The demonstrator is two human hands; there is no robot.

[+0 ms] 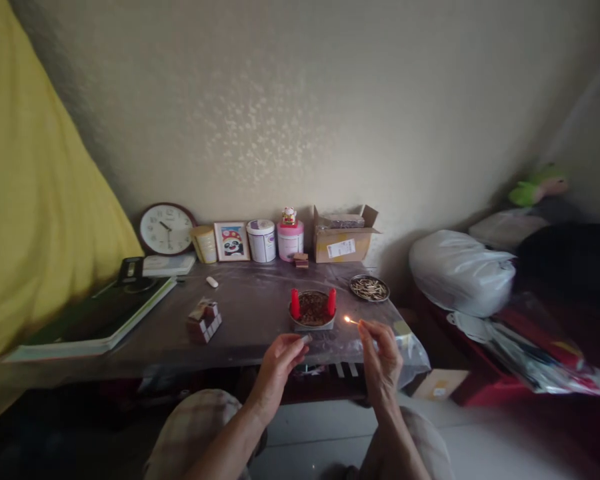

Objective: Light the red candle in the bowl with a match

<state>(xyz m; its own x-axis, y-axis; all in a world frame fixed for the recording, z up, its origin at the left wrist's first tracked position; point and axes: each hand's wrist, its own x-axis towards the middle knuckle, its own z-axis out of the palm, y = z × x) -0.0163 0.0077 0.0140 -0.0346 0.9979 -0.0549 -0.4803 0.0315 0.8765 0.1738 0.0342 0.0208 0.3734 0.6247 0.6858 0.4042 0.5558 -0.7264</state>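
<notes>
A burning match [351,321] is pinched between the fingertips of my right hand [383,353], its flame pointing left toward the bowl. My left hand [279,367] is closed on a matchbox [307,339], mostly covered by the fingers. Just beyond both hands stands a round bowl [314,324] with dark, grainy contents. Two red candles rise upright at its sides, the left candle [295,304] and the right candle [332,303]; I see no flame on either. To the right lies a round dish [380,298] of matchsticks [369,289].
Stacked matchboxes [204,323] sit left on the plastic-covered table [253,313], near a green book [95,320]. Along the wall are a clock [166,229], a panda picture [233,242], tubs and a cardboard box [343,245]. White bags [460,273] lie at right.
</notes>
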